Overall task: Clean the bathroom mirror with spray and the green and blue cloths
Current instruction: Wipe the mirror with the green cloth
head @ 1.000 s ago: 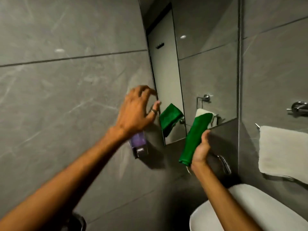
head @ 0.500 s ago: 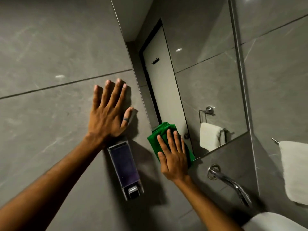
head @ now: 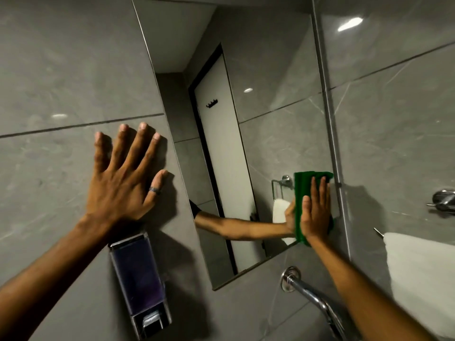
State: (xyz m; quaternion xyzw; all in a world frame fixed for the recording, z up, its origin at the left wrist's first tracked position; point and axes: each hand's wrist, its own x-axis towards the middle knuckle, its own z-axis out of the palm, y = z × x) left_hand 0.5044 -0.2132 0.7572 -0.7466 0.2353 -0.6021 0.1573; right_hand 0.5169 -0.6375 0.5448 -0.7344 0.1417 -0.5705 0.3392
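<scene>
A tall frameless mirror (head: 266, 134) hangs on the grey tiled wall. My right hand (head: 315, 212) lies flat on a folded green cloth (head: 302, 190) and presses it against the mirror's lower right corner. The glass reflects that arm and cloth. My left hand (head: 125, 178) rests flat on the tile left of the mirror with its fingers spread and a ring on the thumb; it holds nothing. No spray bottle or blue cloth is in view.
A wall soap dispenser (head: 138, 284) with purple liquid sits just below my left hand. A chrome tap (head: 310, 296) juts out under the mirror. A white towel (head: 421, 274) hangs at the right below a chrome fitting (head: 443, 200).
My right hand has slid the green cloth from the mirror's lower left edge across to its lower right corner. My left hand stays flat on the wall.
</scene>
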